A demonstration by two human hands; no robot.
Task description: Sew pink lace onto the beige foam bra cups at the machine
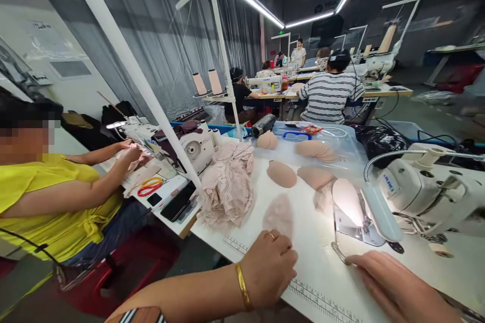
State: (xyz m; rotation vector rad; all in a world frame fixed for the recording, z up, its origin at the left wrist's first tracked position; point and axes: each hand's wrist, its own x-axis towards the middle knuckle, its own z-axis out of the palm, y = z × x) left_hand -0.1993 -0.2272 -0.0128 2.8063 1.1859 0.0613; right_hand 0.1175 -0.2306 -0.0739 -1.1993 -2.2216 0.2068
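A lace-covered bra cup (278, 215) lies flat on the white bench (314, 257), just beyond the person's left hand (270, 267). Its long axis runs away from the person, the narrower end pointing toward the far side of the bench and the broader end nearest the knuckles.

The left hand rests near the bench's front edge, beside the printed ruler strip (303, 290), with its fingers curled under into a loose fist; nothing shows in its grip. A ring sits on one finger and a gold bangle (242, 285) circles the wrist, the forearm coming in from the lower left.

The right hand (394, 285) lies flat with fingers stretched out toward the left, the fingertips close to the metal plate (354, 227) under the sewing machine (432, 192); it holds nothing. A plain cup (346, 197) lies lit on that plate.

Further back are more foam cups (282, 174) and a heap of lace fabric (227, 186). At the left, a co-worker in a yellow top (45, 202) works at another machine (197, 146).
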